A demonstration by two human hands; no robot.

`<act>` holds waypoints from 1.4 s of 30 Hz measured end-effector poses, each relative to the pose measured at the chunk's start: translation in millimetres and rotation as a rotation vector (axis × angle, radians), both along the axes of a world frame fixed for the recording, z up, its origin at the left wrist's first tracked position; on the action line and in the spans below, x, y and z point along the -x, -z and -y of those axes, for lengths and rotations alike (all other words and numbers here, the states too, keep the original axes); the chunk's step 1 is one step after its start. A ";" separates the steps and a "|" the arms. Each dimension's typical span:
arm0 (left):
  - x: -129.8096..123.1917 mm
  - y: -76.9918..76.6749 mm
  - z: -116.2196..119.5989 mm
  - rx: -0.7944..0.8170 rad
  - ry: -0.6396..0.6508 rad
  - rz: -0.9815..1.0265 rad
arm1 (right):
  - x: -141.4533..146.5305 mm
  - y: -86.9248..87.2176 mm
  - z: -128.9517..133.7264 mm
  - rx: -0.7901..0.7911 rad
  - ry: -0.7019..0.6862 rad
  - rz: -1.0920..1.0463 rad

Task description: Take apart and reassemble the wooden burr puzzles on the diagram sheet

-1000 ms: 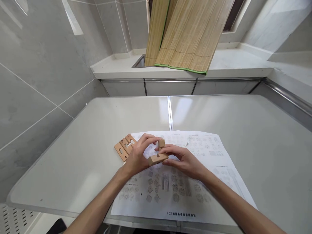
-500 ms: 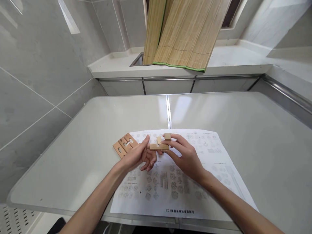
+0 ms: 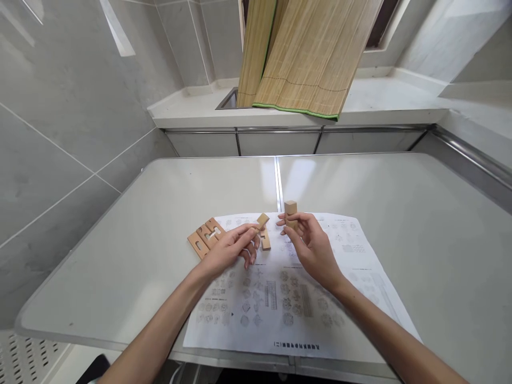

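Note:
Over the printed sheet, my left hand is pinched on a small pale notched wooden block. A tilted wooden end sticks up above those fingers; whether it is a separate piece I cannot tell. To the right, apart from it, my right hand grips a wooden block held upright between thumb and fingers. The fingers cover its lower part. Left of my left hand, several reddish-brown slotted wooden pieces lie side by side, partly behind the hand.
The sheet, with small diagrams, lies on a pale table with a seam down its middle. Behind the table runs a white counter with a sink edge. A bamboo mat hangs over the counter's front. Grey tiled wall stands at left.
The wooden pieces held together between both hands have come apart. My right hand has moved slightly right with one block turned upright; my left hand keeps the notched part, now turned.

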State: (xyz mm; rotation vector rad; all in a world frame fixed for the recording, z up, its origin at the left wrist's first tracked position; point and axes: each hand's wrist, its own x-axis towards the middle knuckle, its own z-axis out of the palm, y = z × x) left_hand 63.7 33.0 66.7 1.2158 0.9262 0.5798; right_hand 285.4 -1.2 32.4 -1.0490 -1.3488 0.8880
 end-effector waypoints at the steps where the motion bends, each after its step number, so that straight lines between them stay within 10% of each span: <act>1: -0.9 1.0 0.8 -0.017 -0.006 -0.005 | 0.6 -0.2 -0.1 0.038 -0.052 -0.068; 19: -5.6 0.6 7.3 -0.138 -0.082 -0.026 | -0.7 -7.5 2.7 0.239 -0.127 -0.281; 42: -10.7 4.6 16.3 -0.273 -0.037 -0.062 | -1.4 -12.4 3.3 0.205 -0.058 -0.022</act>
